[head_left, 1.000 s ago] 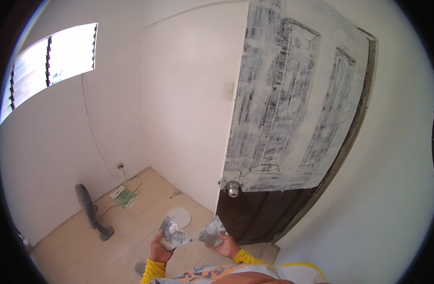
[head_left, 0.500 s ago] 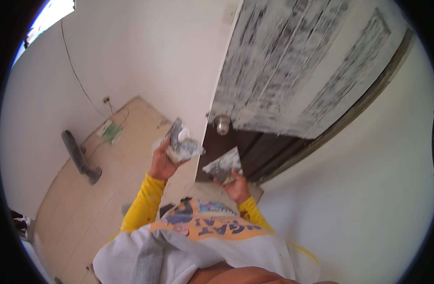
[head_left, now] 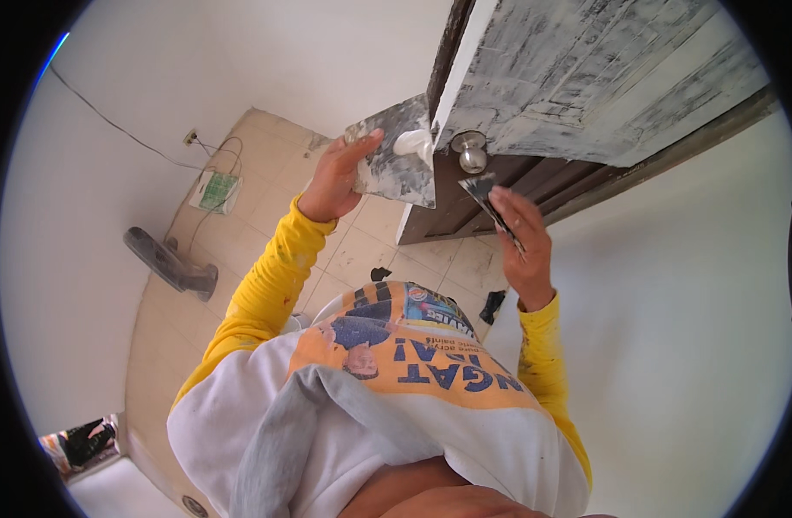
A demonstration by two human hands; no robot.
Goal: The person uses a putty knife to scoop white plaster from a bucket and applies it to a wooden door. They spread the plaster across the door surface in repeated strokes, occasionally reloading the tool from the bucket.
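My left hand grips a flat, putty-smeared metal plate, thumb on top. A dab of white putty lies on the plate near its far right edge. In my right hand is a putty knife, seen nearly edge-on, with its blade pointing up and left, apart from the plate. Ahead of both hands stands a dark brown door, its upper part coated with streaky white and grey filler. Its round metal knob is just beyond the knife.
A pale wall rises close on my right. On the tiled floor to the left are a dark grey curved object and a green-and-white packet. A cable hangs along the left wall to an outlet.
Both hands have moved up and farther out. The plate has turned its broad face to me, while the putty knife has tilted almost edge-on. My view has shifted too.
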